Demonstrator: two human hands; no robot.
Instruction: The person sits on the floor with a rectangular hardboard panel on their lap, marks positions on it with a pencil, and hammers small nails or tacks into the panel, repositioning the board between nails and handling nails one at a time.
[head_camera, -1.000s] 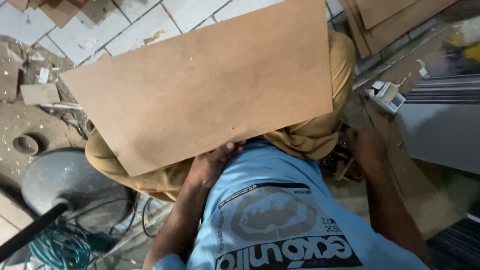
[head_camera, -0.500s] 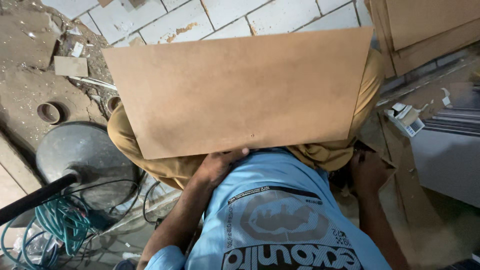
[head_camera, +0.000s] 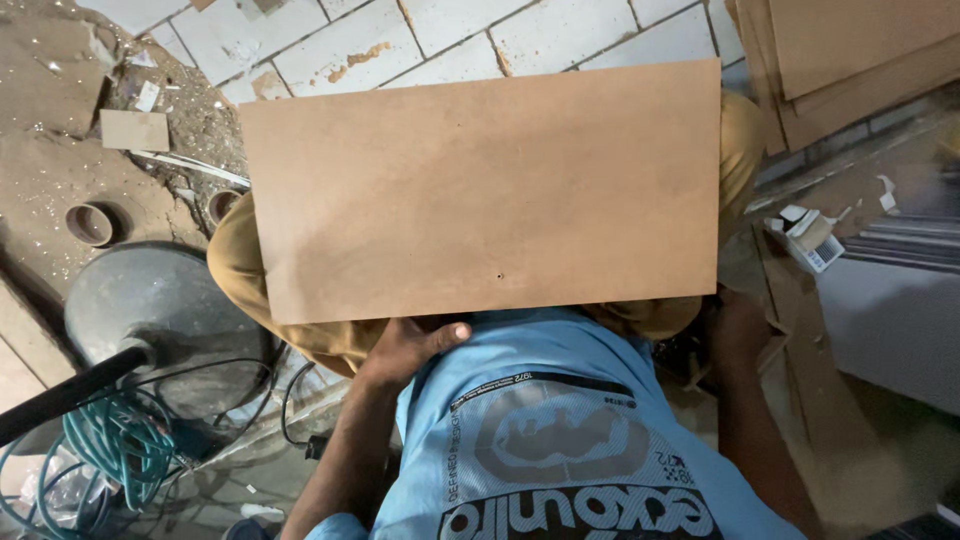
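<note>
My left hand (head_camera: 405, 348) grips the near edge of the brown board (head_camera: 490, 195), thumb on top, fingers curled under. The board lies flat across my knees, extending away from that grip. My right hand (head_camera: 735, 330) sits at the near right corner, probably holding it, but it's shadowed, can't tell. Left of my grip: grey round base (head_camera: 150, 310), teal cable coil (head_camera: 115, 450).
</note>
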